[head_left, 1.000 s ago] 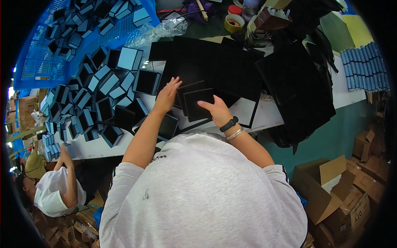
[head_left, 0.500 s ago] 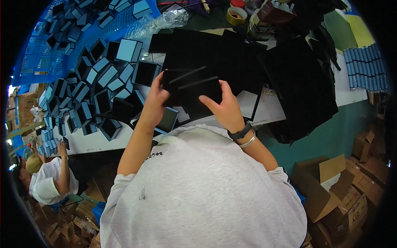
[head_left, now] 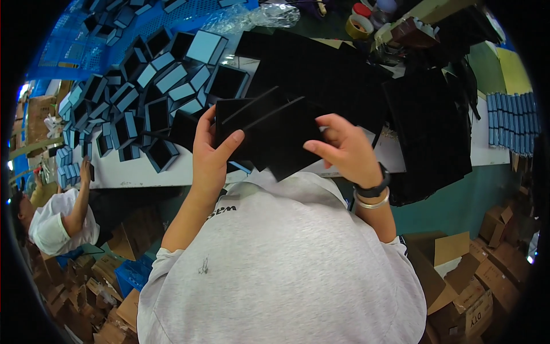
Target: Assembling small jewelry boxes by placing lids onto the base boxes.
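Note:
My left hand (head_left: 213, 150) grips the left edge of a flat black panel (head_left: 266, 135), thumb on top and fingers round its side. Two thin grey strips (head_left: 269, 112) run slantwise across the panel. Just off its right side is my right hand (head_left: 348, 150), thumb and fingers apart, with nothing seen between them. Beyond the panel lie more black sheets (head_left: 309, 63), so dark that their edges are hard to separate. To the left spreads a heap of light-blue and black open boxes (head_left: 186, 92).
A blue perforated crate (head_left: 74, 54) with more boxes stands at the far left. Clear plastic wrap (head_left: 252, 20) and a tape roll (head_left: 359, 26) lie at the back. Stacked blue pieces (head_left: 513, 123) are at far right. Cartons (head_left: 452, 249) stand below; a co-worker (head_left: 63, 221) works at left.
My right hand has let go of the panel and moved right. My left hand keeps hold, its thumb now over the top. The view has shifted, so the table's things appear displaced.

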Available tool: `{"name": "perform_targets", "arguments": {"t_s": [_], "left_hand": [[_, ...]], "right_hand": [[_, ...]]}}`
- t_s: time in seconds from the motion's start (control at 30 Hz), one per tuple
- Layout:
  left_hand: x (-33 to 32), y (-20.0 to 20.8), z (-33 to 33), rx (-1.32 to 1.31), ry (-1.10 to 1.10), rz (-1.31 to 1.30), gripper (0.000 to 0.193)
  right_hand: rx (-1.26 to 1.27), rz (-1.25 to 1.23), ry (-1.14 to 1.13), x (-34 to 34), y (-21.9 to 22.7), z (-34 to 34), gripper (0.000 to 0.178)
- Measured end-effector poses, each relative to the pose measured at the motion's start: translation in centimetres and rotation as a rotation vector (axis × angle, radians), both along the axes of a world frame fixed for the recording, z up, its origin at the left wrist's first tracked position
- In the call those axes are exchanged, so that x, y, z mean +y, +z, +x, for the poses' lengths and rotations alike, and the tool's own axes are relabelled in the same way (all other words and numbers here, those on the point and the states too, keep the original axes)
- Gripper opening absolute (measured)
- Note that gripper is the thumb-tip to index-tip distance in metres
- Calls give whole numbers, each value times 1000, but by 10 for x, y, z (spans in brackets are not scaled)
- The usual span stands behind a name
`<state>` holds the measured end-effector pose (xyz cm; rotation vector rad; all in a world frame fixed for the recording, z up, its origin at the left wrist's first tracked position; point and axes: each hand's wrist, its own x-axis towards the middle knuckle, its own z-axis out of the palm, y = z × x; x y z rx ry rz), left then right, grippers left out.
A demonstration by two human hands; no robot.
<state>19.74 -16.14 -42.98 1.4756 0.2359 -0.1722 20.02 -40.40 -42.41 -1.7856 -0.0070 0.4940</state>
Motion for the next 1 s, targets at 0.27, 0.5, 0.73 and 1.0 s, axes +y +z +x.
{"name": "perform_targets", "arguments": {"t_s": [0.27,0.5,0.73,1.0], "left_hand": [[49,7,-5,18,130,-110,58],[84,27,-17,-89,208,-79,58],[124,36,-18,-175,263,-107,56],[166,45,-17,-302,431,-235,54]], "right_hand": [[-18,1111,226,15,10,22,16],[-301,1249,426,56,17,37,24],[-505,51,-614,142,38,30,20],[-861,-598,-738,141,71,40,25]]}}
